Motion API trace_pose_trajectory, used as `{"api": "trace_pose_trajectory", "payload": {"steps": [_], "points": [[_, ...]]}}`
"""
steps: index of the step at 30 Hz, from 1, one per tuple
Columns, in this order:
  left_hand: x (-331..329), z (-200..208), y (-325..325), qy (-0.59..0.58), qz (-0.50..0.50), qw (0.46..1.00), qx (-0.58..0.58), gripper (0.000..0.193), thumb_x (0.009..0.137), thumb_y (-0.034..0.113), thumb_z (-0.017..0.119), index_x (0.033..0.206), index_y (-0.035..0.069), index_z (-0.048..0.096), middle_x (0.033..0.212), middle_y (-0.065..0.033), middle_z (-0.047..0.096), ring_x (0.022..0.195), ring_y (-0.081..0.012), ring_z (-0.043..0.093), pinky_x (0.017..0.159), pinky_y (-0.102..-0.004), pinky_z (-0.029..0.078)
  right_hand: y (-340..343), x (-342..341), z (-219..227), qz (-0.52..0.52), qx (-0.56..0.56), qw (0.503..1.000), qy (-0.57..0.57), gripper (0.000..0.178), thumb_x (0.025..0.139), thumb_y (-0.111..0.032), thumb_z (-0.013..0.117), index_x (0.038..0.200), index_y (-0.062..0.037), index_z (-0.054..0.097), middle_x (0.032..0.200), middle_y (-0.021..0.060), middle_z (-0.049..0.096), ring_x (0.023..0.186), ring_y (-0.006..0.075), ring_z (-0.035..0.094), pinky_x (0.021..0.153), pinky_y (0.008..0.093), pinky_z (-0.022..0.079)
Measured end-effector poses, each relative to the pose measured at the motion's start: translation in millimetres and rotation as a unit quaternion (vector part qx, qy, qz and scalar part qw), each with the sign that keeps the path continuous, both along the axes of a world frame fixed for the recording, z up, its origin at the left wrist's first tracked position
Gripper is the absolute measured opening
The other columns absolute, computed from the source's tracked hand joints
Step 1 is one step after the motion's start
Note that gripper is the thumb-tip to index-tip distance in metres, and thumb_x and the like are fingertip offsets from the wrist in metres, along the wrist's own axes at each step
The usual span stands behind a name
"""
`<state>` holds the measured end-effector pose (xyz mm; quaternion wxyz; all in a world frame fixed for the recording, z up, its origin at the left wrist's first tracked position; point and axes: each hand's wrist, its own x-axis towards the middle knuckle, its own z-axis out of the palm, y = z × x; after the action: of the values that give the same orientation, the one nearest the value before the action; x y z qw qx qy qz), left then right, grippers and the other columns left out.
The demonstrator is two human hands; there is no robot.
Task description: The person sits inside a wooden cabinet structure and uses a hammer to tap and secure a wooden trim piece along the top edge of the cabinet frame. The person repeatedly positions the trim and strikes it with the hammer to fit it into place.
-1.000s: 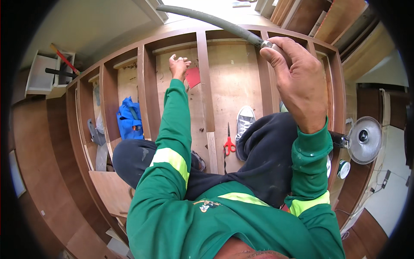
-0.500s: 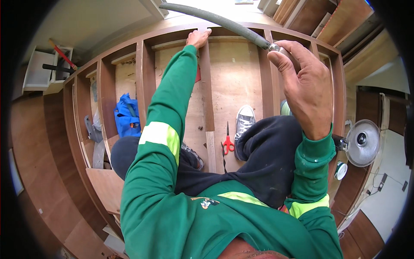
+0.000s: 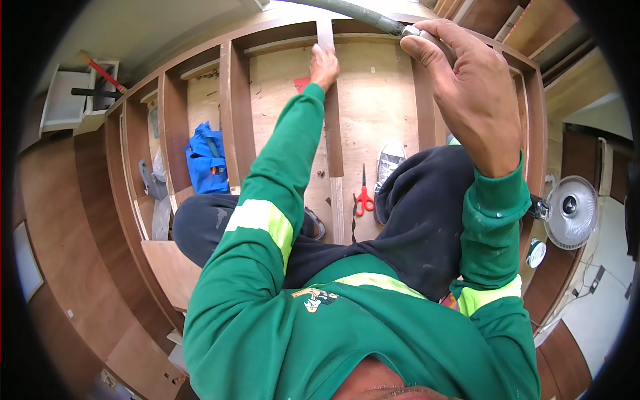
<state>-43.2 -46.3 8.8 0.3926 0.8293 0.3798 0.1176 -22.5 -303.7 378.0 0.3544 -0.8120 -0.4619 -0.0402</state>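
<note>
My right hand is closed around a grip, mostly hidden by the palm. From its metal fitting a grey-green hose-like length curves up and left out of view. My left hand reaches far forward, its fingers closed over the edge of the middle wooden divider; motion blurs the fingertips a little. Beyond them the divider's edge shows a pale stretch. Whether that is a separate strip I cannot tell. Nearer to me, its low end is bare pale wood.
Red-handled scissors lie between my feet, inside the brown compartmented frame. A blue bag sits in a left compartment. A red-handled tool rests on white boxes at the left. A fan stands at the right.
My left hand has shifted slightly right and nearer along the divider, uncovering the pale stretch of edge beyond it. The right hand, still holding the grip, appears slightly higher; the view has also shifted.
</note>
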Motion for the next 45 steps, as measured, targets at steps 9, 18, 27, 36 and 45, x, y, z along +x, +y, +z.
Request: {"api": "trace_pose_trajectory", "payload": {"steps": [9, 18, 27, 36, 45], "points": [[-87.0, 34.9, -94.4, -0.127, 0.009, 0.972, -0.196, 0.077, 0.107, 0.051, 0.035, 0.156, -0.007, 0.021, 0.156, -0.0331, 0.035, 0.147, -0.0404, 0.034, 0.121, -0.0403, 0.029, 5.7, -24.5, 5.9, 0.002, -0.006, 1.000, 0.026, 0.030, 0.098, -0.030, 0.066, 0.111, -0.0034, 0.071, 0.088, 0.0164, 0.072, 0.074, 0.0275, 0.068, 0.070, 0.0353, 0.052], [-158.7, 53.6, -146.8, -0.080, 0.015, 0.980, -0.181, 0.069, 0.103, 0.046, 0.048, 0.150, -0.004, 0.040, 0.153, -0.0280, 0.043, 0.145, -0.0378, 0.040, 0.119, -0.0385, 0.033, -10.2, -60.0, 23.8, -0.002, 0.006, 1.000, 0.000, 0.031, 0.099, -0.031, 0.062, 0.106, -0.0032, 0.072, 0.084, 0.0162, 0.069, 0.071, 0.0290, 0.066, 0.068, 0.0388, 0.049], [-209.2, 48.3, -204.5, -0.040, 0.220, 0.962, -0.158, 0.078, 0.093, 0.060, 0.055, 0.142, 0.000, 0.049, 0.135, -0.0273, 0.058, 0.124, -0.0409, 0.057, 0.104, -0.0492, 0.046, -32.1, -46.2, -31.0, 0.036, -0.223, 0.973, -0.056, 0.021, 0.101, -0.017, 0.056, 0.112, -0.0001, 0.053, 0.086, 0.0217, 0.067, 0.077, 0.0325, 0.066, 0.069, 0.0439, 0.050], [-211.1, 41.0, -227.3, 0.023, 0.228, 0.958, -0.174, 0.082, 0.095, 0.070, 0.046, 0.144, 0.005, 0.049, 0.136, -0.0232, 0.057, 0.127, -0.0396, 0.055, 0.102, -0.0493, 0.047, 33.0, -32.6, -90.8, 0.262, -0.491, 0.793, -0.246, 0.051, 0.104, -0.018, 0.044, 0.152, -0.0343, 0.044, 0.092, 0.0222, 0.063, 0.080, 0.0402, 0.067, 0.071, 0.0510, 0.053], [-207.3, 45.2, -224.6, 0.046, 0.262, 0.949, -0.169, 0.078, 0.096, 0.068, 0.048, 0.143, 0.006, 0.053, 0.140, -0.0189, 0.057, 0.131, -0.0358, 0.054, 0.107, -0.0482, 0.045, 122.4, 7.6, -142.9, 0.317, -0.553, 0.668, -0.383, 0.054, 0.102, -0.012, 0.040, 0.153, -0.0267, 0.045, 0.084, 0.0160, 0.067, 0.075, 0.0313, 0.071, 0.066, 0.0446, 0.058]]}}
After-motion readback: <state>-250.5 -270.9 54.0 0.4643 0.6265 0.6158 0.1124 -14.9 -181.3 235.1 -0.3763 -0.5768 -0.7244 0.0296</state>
